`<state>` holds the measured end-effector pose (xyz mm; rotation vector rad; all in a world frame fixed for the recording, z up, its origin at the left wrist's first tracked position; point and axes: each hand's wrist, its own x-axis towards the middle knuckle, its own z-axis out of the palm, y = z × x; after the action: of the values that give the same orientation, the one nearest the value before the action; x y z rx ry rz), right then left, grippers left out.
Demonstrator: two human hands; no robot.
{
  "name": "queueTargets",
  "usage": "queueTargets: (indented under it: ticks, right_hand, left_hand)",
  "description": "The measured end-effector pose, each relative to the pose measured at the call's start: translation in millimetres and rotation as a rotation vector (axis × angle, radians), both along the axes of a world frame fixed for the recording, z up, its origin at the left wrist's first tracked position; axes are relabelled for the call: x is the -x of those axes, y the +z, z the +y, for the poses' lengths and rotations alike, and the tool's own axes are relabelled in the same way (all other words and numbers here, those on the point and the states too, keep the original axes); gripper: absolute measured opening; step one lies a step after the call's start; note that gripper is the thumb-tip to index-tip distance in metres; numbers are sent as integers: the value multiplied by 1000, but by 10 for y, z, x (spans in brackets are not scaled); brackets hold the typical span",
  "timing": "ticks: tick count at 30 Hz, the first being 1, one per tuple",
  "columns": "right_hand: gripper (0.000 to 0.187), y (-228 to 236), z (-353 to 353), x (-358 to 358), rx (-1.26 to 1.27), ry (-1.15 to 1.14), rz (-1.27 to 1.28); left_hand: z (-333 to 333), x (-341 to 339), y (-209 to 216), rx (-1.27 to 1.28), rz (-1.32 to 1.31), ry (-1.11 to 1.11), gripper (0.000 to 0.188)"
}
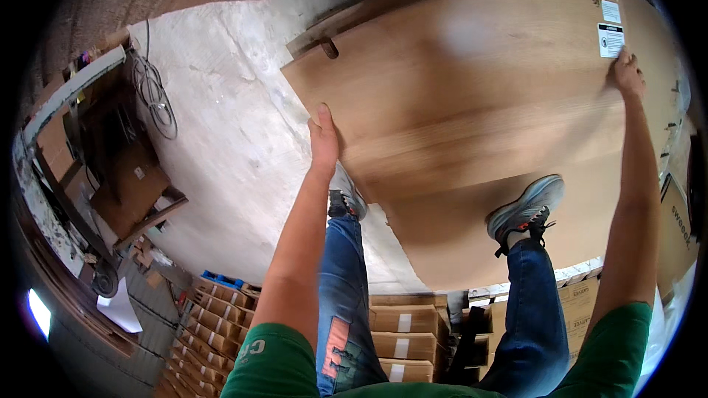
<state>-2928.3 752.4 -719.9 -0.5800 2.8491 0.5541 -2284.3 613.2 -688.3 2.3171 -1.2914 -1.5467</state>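
A large wood-grain panel (479,81) lies flat in front of me, with dark slots near its far corners. My left hand (324,138) is closed on its left edge, thumb on top and the other fingers mostly hidden. At the right edge, my right hand (629,76) grips the panel just below two white labels (611,40). Under the panel's near side shows a brown cardboard sheet (457,243).
My right shoe (527,206) rests on the cardboard, my left shoe (348,195) beside the panel on pale concrete (228,140). A machine frame with cardboard (136,184) stands left, a coiled cable (155,96) beside it. Stacked cartons (402,343) sit behind my legs.
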Motion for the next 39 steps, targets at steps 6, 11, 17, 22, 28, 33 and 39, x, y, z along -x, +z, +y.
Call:
queueTargets:
  ticks: [6, 11, 17, 22, 28, 33, 39]
  right_hand:
    - [31, 629, -65, -2010, 797, 553, -59]
    - [37, 1811, 496, -3920, 679, 434, -688]
    - [25, 3322, 1654, -4734, 562, 110, -548]
    - [34, 4113, 2481, -4932, 616, -362, -363]
    - [33, 4352, 1919, -5300, 613, -175, -647]
    - [34, 4521, 1129, -6446, 472, 106, -1006]
    - [39, 3373, 1692, -7203, 417, 522, -1018]
  left_hand:
    - [-116, 97, 71, -164, 26, -3, 94]
    - [-258, -128, 610, -301, 49, 91, 97]
    - [98, -1415, 1742, -193, 110, -397, 67]
    - [674, -3223, 2618, -222, -49, -396, 58]
    - [1843, -5327, 3593, -284, -302, -322, 58]
    - [3731, -6267, 4092, -502, -209, -161, 52]
    - [6126, -6556, 4141, -386, 124, -215, 35]
